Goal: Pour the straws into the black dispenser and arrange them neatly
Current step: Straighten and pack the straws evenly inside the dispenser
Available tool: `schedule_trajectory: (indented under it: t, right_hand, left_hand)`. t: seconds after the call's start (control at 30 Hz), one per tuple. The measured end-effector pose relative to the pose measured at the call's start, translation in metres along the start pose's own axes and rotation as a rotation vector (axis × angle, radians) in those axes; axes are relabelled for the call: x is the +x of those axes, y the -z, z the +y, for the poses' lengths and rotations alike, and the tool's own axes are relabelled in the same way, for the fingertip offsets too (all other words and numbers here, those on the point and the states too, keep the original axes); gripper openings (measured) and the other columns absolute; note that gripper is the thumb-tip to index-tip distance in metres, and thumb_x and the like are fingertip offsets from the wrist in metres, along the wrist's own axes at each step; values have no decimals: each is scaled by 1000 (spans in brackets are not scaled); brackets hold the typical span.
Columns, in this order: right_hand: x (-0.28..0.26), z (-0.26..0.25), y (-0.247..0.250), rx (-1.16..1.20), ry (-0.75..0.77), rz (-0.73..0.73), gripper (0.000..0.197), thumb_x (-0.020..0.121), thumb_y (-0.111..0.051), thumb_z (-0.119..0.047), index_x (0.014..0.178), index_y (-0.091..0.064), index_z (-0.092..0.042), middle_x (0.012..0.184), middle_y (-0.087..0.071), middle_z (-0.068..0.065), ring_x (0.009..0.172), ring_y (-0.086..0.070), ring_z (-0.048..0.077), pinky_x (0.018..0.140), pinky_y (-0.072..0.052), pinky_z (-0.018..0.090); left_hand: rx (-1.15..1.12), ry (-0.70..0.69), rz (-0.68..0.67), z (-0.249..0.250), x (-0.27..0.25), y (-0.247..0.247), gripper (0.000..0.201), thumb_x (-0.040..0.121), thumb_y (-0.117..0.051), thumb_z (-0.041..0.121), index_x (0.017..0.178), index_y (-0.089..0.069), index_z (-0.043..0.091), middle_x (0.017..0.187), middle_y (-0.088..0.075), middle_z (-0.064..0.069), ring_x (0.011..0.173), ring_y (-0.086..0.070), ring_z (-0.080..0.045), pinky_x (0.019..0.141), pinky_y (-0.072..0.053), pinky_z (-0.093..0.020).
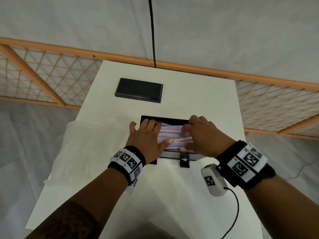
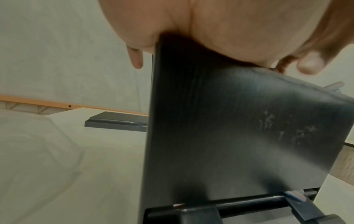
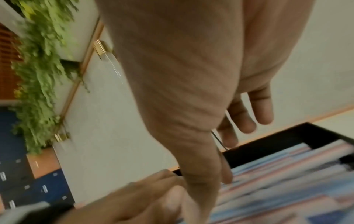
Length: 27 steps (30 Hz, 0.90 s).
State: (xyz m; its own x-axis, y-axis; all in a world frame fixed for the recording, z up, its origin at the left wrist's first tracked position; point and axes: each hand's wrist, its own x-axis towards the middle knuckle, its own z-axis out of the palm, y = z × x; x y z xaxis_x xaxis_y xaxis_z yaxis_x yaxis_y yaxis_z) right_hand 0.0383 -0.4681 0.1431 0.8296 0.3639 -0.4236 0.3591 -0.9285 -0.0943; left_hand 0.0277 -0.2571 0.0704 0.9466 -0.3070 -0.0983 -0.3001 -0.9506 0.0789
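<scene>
The black dispenser stands open-topped in the middle of the white table, filled with pink, blue and white straws lying lengthwise. My left hand lies flat on the left end of the pile, fingers spread, thumb across the straws. My right hand hovers over the right end, with its fingertips touching the straws. One pale straw lies slanted between the hands. The left wrist view shows the dispenser's front wall under my palm. The right wrist view shows my right hand with loosely extended fingers above the straws.
The dispenser's black lid lies flat on the far left of the table. A crumpled clear plastic bag sits left of the dispenser. A straw end shows in the front outlet tray. A wooden lattice screen stands behind the table.
</scene>
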Motion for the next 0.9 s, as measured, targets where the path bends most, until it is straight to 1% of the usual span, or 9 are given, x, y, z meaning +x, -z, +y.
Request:
schedule_trajectory:
  t: [0.1, 0.27, 0.37, 0.47, 0.57, 0.63, 0.73, 0.8, 0.9]
  right_hand:
    - [-11, -7, -13, 95, 18, -77, 57, 86, -73, -47, 130, -49, -19, 119, -54, 2, 107, -56, 22, 81, -41, 31]
    - [-16, -5, -38, 216, 21, -92, 67, 82, -79, -45, 124, -37, -15, 116, -57, 2, 87, -55, 20, 78, -49, 34]
    - [-11, -2, -52, 130, 49, -112, 73, 80, -78, -51, 132, -41, -15, 116, -62, 2, 95, -61, 23, 83, -49, 33]
    - [0, 2, -53, 159, 58, -158, 78, 77, -76, -58, 137, -48, -17, 119, -63, 0, 105, -62, 22, 91, -49, 32]
    - [15, 2, -44, 146, 65, -235, 70, 70, -75, -70, 118, -62, -20, 112, -65, -2, 100, -61, 19, 90, -51, 33]
    - [23, 1, -41, 163, 50, -292, 64, 65, -76, -74, 102, -62, -24, 101, -67, -5, 92, -61, 16, 86, -53, 32]
    - [30, -1, -37, 172, 20, -332, 61, 61, -80, -72, 88, -62, -21, 87, -68, -4, 82, -63, 16, 79, -55, 33]
    - [32, 0, -33, 184, 5, -352, 58, 59, -84, -68, 85, -63, -21, 82, -70, -5, 80, -65, 15, 80, -56, 33]
    - [37, 3, -30, 269, 30, -422, 68, 49, -86, -69, 95, -66, -24, 86, -74, -8, 86, -69, 13, 88, -56, 37]
  left_hand:
    - [-15, 5, -15, 0, 0, -3, 78, 91, -11, 75, 144, -39, 25, 141, -40, 5, 125, -44, -18, 102, -26, -55]
    - [-20, 10, -2, 2, 2, -3, 70, 94, -19, 69, 143, -40, 24, 143, -37, 5, 122, -45, -19, 98, -32, -54]
    - [-21, 13, 21, 2, 1, -4, 70, 93, -18, 69, 141, -42, 24, 138, -42, 6, 117, -48, -20, 96, -34, -54]
    - [-33, 7, 20, 1, 2, -3, 70, 92, -19, 70, 139, -43, 24, 134, -45, 7, 114, -50, -20, 96, -34, -53]
    - [-36, 8, 13, 1, 3, -3, 68, 91, -24, 69, 140, -41, 24, 135, -43, 6, 114, -50, -20, 97, -36, -53]
    - [-36, 14, 12, 2, 2, -3, 66, 91, -27, 68, 140, -40, 24, 136, -42, 6, 115, -49, -20, 97, -37, -54]
    - [-36, 25, 15, 3, 2, -3, 65, 92, -28, 66, 140, -40, 25, 137, -43, 5, 116, -49, -20, 99, -36, -55]
    - [-37, 30, 20, 3, 1, -4, 63, 92, -28, 64, 140, -40, 25, 137, -43, 5, 116, -49, -20, 100, -36, -55]
    - [-44, 35, 20, 4, 2, -5, 61, 93, -28, 62, 140, -40, 25, 138, -43, 5, 117, -49, -21, 102, -35, -55]
